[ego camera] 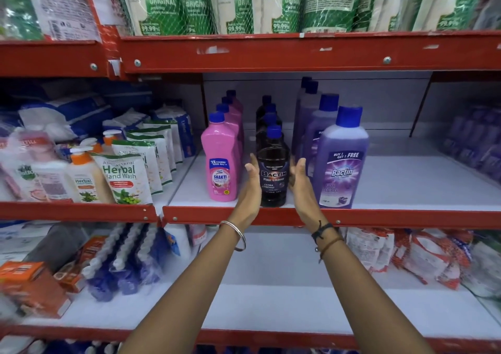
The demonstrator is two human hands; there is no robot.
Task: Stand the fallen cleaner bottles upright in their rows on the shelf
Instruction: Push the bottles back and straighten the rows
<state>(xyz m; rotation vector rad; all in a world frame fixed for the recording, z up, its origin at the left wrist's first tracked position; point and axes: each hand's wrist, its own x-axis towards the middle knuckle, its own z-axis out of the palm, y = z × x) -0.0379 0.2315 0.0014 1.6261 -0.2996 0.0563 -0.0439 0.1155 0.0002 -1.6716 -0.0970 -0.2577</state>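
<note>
pink row (221,161) upright | dark row (272,176) upright | purple row (340,163) upright, shelf front

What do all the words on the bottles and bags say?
"SHAKTI", "2X CLEANING": pink bottle
"BACTIN Floor Cleaner EXTRA STRONG": black bottle
"BUY 1 GET 1 FREE", "Bactin FLOOR CLEANER": purple bottle
"Herbal Hand Wash": pouch
"Dettol ORIGINAL", "99.99%": green packs
Smaller print: too blurred.
</note>
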